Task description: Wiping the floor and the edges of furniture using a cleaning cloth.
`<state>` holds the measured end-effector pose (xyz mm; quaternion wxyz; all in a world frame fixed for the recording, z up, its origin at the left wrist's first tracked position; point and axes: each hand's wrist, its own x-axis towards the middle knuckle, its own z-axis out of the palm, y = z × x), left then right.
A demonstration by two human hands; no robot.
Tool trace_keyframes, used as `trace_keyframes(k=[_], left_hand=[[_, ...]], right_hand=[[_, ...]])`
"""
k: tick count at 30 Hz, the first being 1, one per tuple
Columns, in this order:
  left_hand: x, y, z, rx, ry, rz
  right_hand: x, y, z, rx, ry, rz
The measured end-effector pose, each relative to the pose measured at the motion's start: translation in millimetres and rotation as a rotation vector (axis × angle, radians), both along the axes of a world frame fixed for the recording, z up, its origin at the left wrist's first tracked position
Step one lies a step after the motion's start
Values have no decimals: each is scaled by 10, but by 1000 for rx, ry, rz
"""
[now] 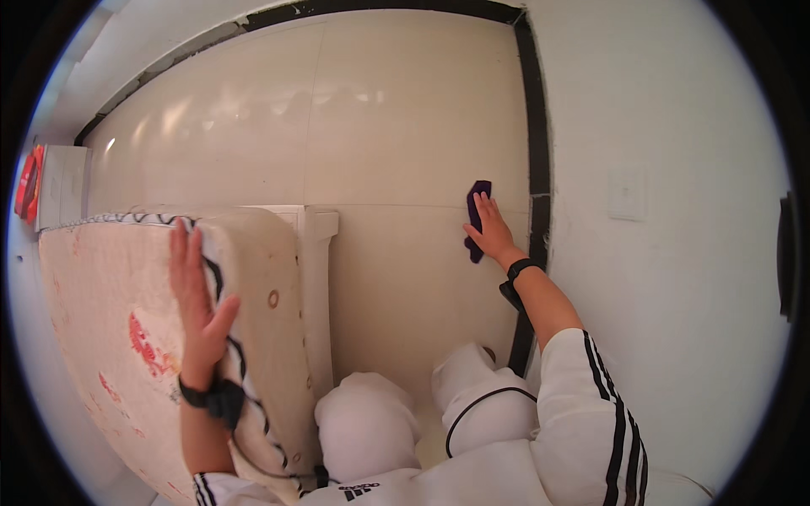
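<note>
My right hand (pixel 492 231) lies over a dark purple cloth (pixel 478 190), pressing it to the tiled floor (pixel 405 265) near the right wall. The cloth is bunched and sticks out past the fingers and below the palm. On the other side, my left hand (pixel 199 291) is held along the upper edge of a mattress (pixel 114 284), its thumb apart from the fingers. It holds nothing, and whether it rests on the mattress or hovers just over it I cannot tell. The mattress is cream, with red stains and a dark wavy trim.
A white bed frame (pixel 321 284) stands under the mattress. Black skirting (pixel 536 126) borders the floor beside the white wall (pixel 658 114), which carries a wall switch or socket (pixel 628 193). Far left, a red item (pixel 27 190) sits by a white cabinet (pixel 63 183). A black cable (pixel 468 405) crosses my knee.
</note>
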<state>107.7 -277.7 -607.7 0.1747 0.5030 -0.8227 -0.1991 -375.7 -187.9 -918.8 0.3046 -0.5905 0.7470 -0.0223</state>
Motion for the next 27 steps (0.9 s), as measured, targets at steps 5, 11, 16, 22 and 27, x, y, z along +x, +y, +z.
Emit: trace_keyframes(k=[5, 11, 16, 22, 27], left_hand=[[41, 36, 6, 39, 93, 73], [-154, -34, -90, 64, 113, 87], [-124, 1, -85, 74, 164, 106], [-160, 28, -50, 53, 176, 152], [-28, 27, -16, -7, 62, 107]], right_hand=[[277, -189, -806, -280, 224, -39], [863, -885, -1072, -512, 172, -114], [2335, -1181, -976, -565, -18, 213], [2626, -1022, -994, -650, -179, 332], [1752, -849, -1041, -630, -12, 334]])
